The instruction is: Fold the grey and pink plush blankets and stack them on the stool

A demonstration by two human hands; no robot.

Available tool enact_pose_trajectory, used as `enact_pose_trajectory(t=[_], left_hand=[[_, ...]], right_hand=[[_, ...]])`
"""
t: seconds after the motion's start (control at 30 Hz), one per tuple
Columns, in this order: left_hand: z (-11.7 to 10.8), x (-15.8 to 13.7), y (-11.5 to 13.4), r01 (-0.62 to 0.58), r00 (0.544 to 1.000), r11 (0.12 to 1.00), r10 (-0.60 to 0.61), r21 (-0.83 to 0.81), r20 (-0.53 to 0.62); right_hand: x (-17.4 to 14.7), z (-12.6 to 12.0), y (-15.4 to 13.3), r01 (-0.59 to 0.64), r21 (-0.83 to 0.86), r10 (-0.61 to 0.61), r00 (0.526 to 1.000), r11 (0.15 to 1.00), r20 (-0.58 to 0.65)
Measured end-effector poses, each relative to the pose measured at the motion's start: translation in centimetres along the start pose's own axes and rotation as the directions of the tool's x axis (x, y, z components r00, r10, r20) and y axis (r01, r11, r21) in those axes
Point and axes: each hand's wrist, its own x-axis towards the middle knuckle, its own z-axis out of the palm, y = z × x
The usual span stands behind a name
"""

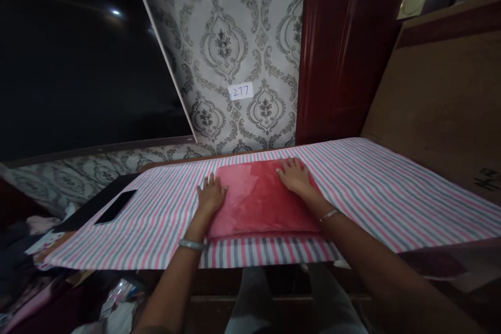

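Note:
A folded red-pink plush cloth [258,203] lies flat on the striped tablecloth [164,209], its folded edge toward me near the table's front. My left hand [211,194] rests at the cloth's left edge, fingers spread and pointing away from me. On the upper right corner of the plush cloth lies my right hand [294,175], palm down with its fingers spread. Neither hand grips anything. The pile looks paler on the left part and deeper red on the right.
A black phone [116,207] lies at the table's left end. Behind it hangs a large dark screen [86,62]. A big cardboard box [442,99] stands at the right. A paper label marked 277 [241,91] is on the patterned wall. Clutter [117,297] fills the lower left.

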Motion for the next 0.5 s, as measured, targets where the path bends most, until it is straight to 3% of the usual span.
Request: enact_pose_trajectory(t=[0.1, 0.2, 0.37, 0.5], left_hand=[[-0.8, -1.1, 2.3, -0.095, 0.984, 0.994, 0.102, 0.053, -0.145], [0.4, -2.4, 4.8, -0.211, 0.964, 0.973, 0.223, 0.091, -0.146], [3.8, -3.9, 5.6, -0.208, 0.965, 0.971, 0.223, 0.113, -0.136], [4.4, -3.8, 5.1, -0.214, 0.963, 0.971, 0.228, 0.109, -0.143]], right_hand=[[-1.8, -0.5, -2.8, 0.205, 0.01, -0.205, 0.979, 0.979, -0.001], [-3.8, 0.9, -5.2, 0.402, 0.045, -0.404, 0.913, 0.914, 0.05], [-5.4, 4.1, -5.2, 0.429, 0.066, -0.433, 0.9, 0.901, 0.056], [-4.5, 3.9, -2.3, 0.377, 0.029, -0.378, 0.924, 0.926, 0.054]])
